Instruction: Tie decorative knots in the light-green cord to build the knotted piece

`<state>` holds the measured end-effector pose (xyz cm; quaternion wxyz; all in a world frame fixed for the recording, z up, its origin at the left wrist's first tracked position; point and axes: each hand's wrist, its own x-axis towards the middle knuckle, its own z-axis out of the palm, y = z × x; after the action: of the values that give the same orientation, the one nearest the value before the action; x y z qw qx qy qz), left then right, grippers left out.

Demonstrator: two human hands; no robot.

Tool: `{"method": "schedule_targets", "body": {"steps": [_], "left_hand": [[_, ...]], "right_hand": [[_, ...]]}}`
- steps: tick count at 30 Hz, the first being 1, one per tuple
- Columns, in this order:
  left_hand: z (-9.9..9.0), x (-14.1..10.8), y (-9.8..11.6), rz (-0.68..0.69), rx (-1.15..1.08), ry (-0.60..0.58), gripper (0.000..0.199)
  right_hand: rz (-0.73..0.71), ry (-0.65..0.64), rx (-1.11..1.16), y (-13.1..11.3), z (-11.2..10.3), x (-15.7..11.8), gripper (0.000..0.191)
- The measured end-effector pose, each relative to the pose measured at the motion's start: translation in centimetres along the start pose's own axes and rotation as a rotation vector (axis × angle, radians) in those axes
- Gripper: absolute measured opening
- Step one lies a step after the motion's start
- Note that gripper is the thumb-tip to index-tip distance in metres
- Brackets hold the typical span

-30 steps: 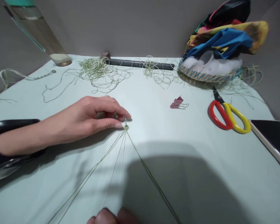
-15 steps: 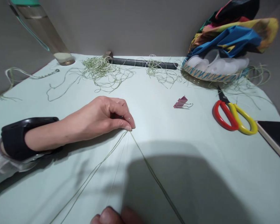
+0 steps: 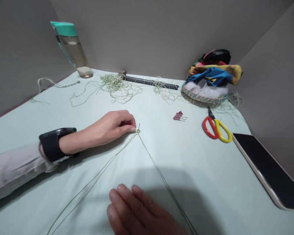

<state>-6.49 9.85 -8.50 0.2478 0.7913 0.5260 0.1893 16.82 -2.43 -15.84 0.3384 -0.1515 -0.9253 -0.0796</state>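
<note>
My left hand (image 3: 112, 128) rests on the pale cloth, thumb and forefinger pinched at a small knotted green piece (image 3: 138, 131) with a short pin-like tip sticking up. From this knot, green cords (image 3: 105, 168) run down to the left and more green cords (image 3: 165, 182) run down to the right. Thin, faint white threads hang between them near the knot. My right hand (image 3: 139, 212) is palm up at the bottom, its fingers stretched out between the two pairs of cords. Nothing is visible in its palm.
A bottle (image 3: 77, 54) stands at the back left. Tangled green thread (image 3: 114, 83) lies by a hammer (image 3: 152, 82). On the right are a basket (image 3: 201, 97) of cloth and white pieces, a purple clip (image 3: 178, 116), scissors (image 3: 217, 129) and a phone (image 3: 267, 169).
The view has pulled back and tilted. My left fingertips have shifted slightly off the knot, which now shows. My right hand has come further into view, its fingers extended.
</note>
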Motion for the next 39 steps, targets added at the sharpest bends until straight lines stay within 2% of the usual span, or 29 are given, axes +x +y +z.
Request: {"method": "schedule_targets", "body": {"steps": [5, 9, 12, 14, 17, 20, 24, 27, 28, 30, 33, 35, 39], "left_hand": [[0.5, -2.7, 2.0, -0.019, 0.151, -0.008, 0.023], [1.6, -4.1, 2.8, -0.017, 0.296, 0.003, 0.015], [2.2, -4.5, 3.1, -0.034, 0.398, 0.019, 0.015], [2.5, -4.6, 3.3, -0.048, 0.443, 0.023, 0.018], [2.5, -4.7, 3.8, -0.069, 0.479, 0.020, 0.022], [2.3, -5.0, 4.4, -0.088, 0.486, 0.006, 0.025], [2.0, -5.6, 5.2, -0.112, 0.467, -0.022, 0.026], [2.0, -5.8, 5.5, -0.142, 0.462, -0.038, 0.027], [1.9, -5.9, 5.6, -0.151, 0.464, -0.042, 0.027], [1.9, -5.8, 5.8, -0.167, 0.473, -0.049, 0.027], [1.9, -5.7, 5.8, -0.189, 0.496, -0.058, 0.028], [2.0, -5.7, 5.6, -0.197, 0.511, -0.063, 0.029], [2.4, -5.7, 5.0, -0.199, 0.528, -0.066, 0.030]], "right_hand": [[-0.007, -0.089, 0.034, 0.2, -1.3, 0.4, 0.033], [-0.074, -0.241, -0.010, 0.3, -3.0, 0.5, 0.041], [-0.110, -0.368, 0.036, 0.4, -4.4, 1.1, 0.061], [-0.075, -0.457, 0.123, 0.3, -5.2, 1.5, 0.080], [0.035, -0.556, 0.243, -0.1, -6.1, 1.7, 0.088], [0.112, -0.579, 0.288, -0.9, -6.4, 1.4, 0.087], [0.119, -0.602, 0.346, -1.1, -6.8, 1.5, 0.083], [0.174, -0.665, 0.346, 0.8, -7.4, 3.2, 0.075], [0.259, -0.706, 0.280, 1.7, -7.7, 4.0, 0.068], [0.440, -0.702, 0.146, 3.8, -8.0, 5.7, 0.043], [0.593, -0.734, 0.000, 6.0, -7.9, 7.5, 0.025], [0.638, -0.773, -0.063, 6.4, -7.2, 8.2, 0.022], [0.679, -0.833, -0.121, 6.0, -5.2, 8.7, 0.032]]}}
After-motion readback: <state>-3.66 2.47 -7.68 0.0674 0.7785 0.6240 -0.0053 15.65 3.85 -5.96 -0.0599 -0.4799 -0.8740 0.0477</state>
